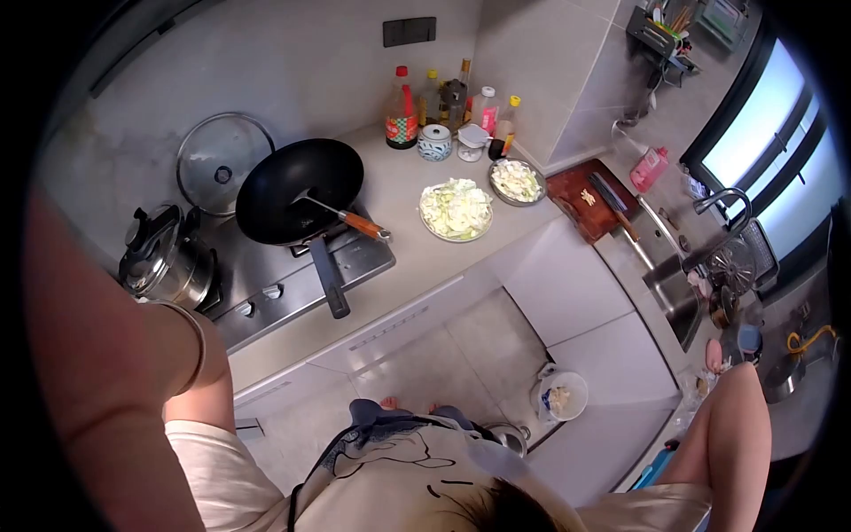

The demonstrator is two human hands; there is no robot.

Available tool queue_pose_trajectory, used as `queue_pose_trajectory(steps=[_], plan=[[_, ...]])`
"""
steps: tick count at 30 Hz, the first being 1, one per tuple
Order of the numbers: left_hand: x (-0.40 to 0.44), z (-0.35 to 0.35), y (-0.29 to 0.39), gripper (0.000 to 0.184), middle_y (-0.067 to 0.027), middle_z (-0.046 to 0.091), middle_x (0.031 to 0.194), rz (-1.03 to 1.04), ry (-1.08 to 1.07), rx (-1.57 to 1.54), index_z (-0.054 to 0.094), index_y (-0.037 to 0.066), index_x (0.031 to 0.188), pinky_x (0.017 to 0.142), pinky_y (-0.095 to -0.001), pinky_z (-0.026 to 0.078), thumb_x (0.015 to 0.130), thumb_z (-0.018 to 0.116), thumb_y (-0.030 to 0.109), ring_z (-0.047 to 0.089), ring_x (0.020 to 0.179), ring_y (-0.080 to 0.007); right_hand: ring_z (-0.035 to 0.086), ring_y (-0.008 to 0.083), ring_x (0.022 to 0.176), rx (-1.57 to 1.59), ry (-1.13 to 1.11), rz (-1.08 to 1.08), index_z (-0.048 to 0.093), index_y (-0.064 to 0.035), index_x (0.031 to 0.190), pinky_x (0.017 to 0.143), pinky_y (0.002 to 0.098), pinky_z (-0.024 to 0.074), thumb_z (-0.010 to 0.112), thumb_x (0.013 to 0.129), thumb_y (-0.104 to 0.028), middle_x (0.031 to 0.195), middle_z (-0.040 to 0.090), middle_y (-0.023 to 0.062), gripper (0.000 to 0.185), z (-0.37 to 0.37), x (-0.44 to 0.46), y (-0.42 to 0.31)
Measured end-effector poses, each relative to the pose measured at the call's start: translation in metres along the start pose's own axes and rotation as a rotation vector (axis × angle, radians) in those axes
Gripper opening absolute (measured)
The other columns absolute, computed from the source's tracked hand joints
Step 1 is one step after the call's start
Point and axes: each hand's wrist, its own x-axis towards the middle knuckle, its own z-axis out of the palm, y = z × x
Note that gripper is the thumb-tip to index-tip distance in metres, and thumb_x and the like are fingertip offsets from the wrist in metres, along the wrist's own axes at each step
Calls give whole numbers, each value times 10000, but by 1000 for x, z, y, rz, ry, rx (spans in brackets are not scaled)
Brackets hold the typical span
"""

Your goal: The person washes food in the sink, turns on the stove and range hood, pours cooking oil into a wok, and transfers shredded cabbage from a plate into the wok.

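Note:
Neither of my hands shows; only my bare arms are visible, bent at the elbows at the left and right edges. A black wok (297, 182) stands on the gas stove (359, 263), its handle toward me, with a wooden-handled spatula (355, 222) resting in it. On the counter right of the stove are a plate of chopped pale vegetables (456, 210) and a smaller bowl of similar pieces (517, 180). Farther right, a cutting board (567, 188) holds a knife (610, 195) and a few small yellowish pieces (587, 197).
A steel pot (168, 270) stands at the stove's left, and a glass lid (226, 151) leans on the wall. Bottles (402, 111) and a patterned jar (434, 144) line the back. The sink (678, 297) is right; a bin (567, 395) stands on the floor.

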Motion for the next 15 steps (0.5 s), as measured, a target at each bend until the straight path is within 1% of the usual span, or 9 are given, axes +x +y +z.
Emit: queue_pose_trajectory(steps=[5,9,12,13,15], plan=[[-4,-17,11,226,-71,551,905,2,33,-11,558,66,885,917,-429,226,777,548,264,463,925,-226,522,224,843,126,-24,-343,495,-18,925,808,368,404,409,871,-158,896,534,129,173,5,37,-40],[-11,-36,29,214,-62,551,897,-14,63,-49,563,71,871,918,-427,217,775,548,262,459,921,-217,519,224,842,244,26,-518,492,-18,920,808,369,401,405,872,-162,893,532,127,174,9,61,-63],[-20,-49,44,205,-56,551,891,-32,78,-82,566,75,861,918,-425,210,774,548,261,456,918,-211,517,223,841,324,157,-559,490,-19,916,809,370,399,403,873,-165,890,530,125,175,9,74,-73],[-25,-52,51,202,-54,551,889,-35,83,-94,567,77,858,918,-424,208,774,548,260,456,917,-209,516,223,841,358,227,-538,489,-19,914,809,371,398,402,873,-166,890,529,125,176,11,78,-73],[-33,-59,64,197,-49,551,885,-54,81,-111,570,79,851,919,-423,203,774,548,259,454,914,-205,515,223,840,455,352,-383,488,-19,912,809,371,397,400,874,-168,888,528,124,176,15,73,-59]])
